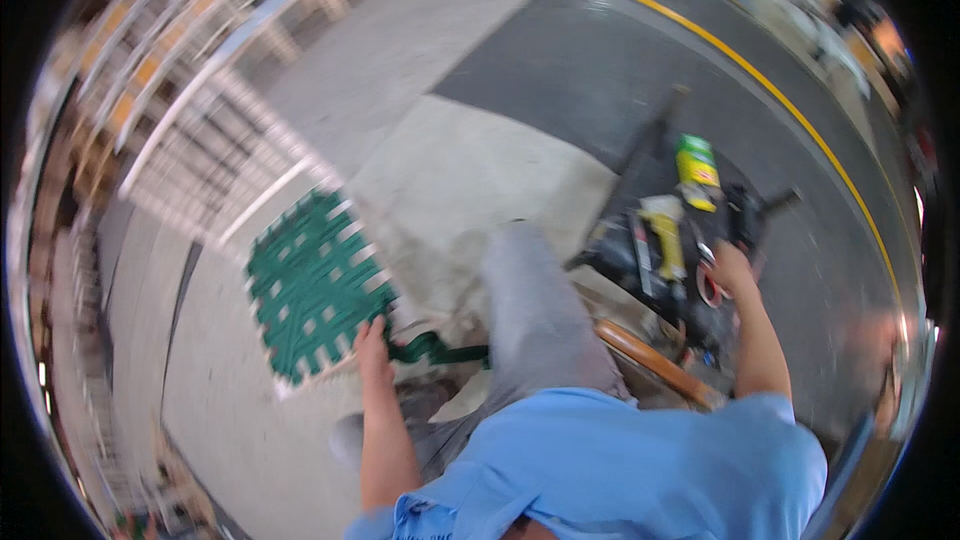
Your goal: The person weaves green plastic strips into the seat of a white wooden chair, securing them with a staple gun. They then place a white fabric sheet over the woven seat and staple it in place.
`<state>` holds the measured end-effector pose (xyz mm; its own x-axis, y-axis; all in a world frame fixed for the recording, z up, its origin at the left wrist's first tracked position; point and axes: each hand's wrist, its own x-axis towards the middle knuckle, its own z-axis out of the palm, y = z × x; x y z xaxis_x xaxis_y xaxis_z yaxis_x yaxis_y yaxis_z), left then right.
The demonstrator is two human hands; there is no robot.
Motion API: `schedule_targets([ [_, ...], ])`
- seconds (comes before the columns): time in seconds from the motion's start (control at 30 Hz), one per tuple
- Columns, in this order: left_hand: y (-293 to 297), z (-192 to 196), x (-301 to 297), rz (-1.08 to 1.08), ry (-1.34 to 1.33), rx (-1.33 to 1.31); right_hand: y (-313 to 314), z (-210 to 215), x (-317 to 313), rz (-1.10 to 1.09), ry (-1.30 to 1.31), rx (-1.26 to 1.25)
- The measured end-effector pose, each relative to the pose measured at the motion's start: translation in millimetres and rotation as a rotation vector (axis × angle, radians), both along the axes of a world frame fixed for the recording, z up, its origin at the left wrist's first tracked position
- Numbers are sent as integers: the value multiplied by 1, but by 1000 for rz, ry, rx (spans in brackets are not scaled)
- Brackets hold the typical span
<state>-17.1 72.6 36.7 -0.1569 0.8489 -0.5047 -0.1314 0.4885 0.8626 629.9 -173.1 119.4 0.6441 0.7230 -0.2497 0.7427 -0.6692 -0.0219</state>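
A white slatted chair (232, 140) stands on the left, its seat woven from green webbing (310, 285). At the seat's near right corner my left hand (372, 345) is closed on the webbing, and a loose green strap (440, 350) trails from there toward my leg. Out to the right, my right hand (732, 270) reaches down onto a black tool-covered stool (612, 252). It is blurred, with its fingers curled among the tools; what they grip, if anything, is unclear. Beside it is a red ring-shaped piece (708, 287), perhaps a handle.
On the stool lie a green and yellow package (697, 172), a yellow item (666, 242) and a long pale tool (642, 248). A wooden bar (655, 360) runs beside my leg (530, 290). White frames (255, 25) stand at back left. A yellow line (690, 20) curves across the floor.
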Motion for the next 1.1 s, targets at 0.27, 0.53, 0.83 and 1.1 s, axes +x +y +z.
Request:
schedule_targets([
  [0.27, 3, 9, -38, 39, -639, -162, -51, -21, -2, -193, 198, 320],
  [0.53, 19, 11, -57, 123, -655, -175, 22, 45, -78, -111, 937, 567],
  [0.83, 36, 16, -65, 78, -560, -224, 314, 31, -324, 1367, 397, 196],
  [1.1, 39, 26, -62, 90, -474, -267, 411, -48, -421, 1881, 260, 91],
])
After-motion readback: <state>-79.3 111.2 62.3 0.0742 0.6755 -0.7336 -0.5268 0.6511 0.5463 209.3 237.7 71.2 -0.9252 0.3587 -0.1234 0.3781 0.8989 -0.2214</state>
